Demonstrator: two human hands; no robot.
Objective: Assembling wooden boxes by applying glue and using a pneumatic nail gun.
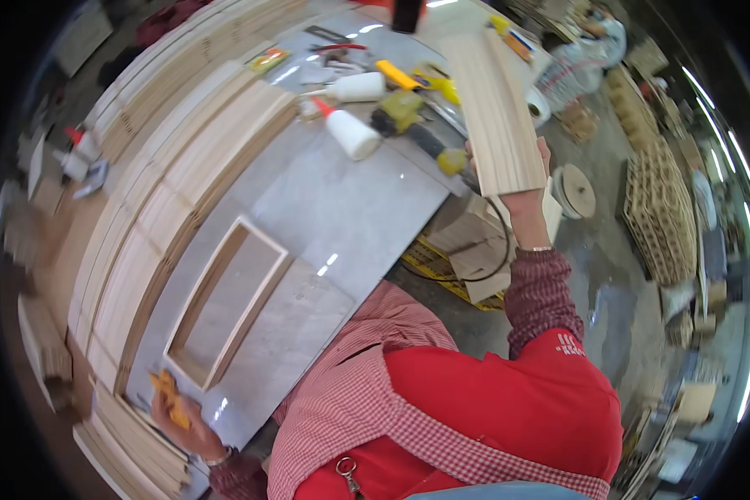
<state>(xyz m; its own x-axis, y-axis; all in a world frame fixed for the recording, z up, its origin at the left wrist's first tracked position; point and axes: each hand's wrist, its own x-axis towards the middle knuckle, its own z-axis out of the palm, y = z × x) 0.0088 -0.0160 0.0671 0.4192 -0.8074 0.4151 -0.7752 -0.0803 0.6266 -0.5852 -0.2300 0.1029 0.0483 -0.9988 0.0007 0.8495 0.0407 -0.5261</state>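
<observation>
My right hand [525, 205], raised beyond the table's right side, is closed around the near end of a flat, pale wooden board [493, 117]; part of the fingers is behind it. Down at the lower left, my left hand [187, 427] grips a small yellow tool [170, 398] whose exact kind is blurred. Just beyond that hand, a rectangular wooden frame [247, 320] lies on the grey tabletop [308, 187], apart from both hands.
Long wooden strips [183, 179] are stacked along the table's left side. Farther back lie a white bottle with a red tip [352, 135], a green power drill [402, 110] and a yellow-handled tool [396, 75]. A cardboard box [467, 237] stands below the right edge.
</observation>
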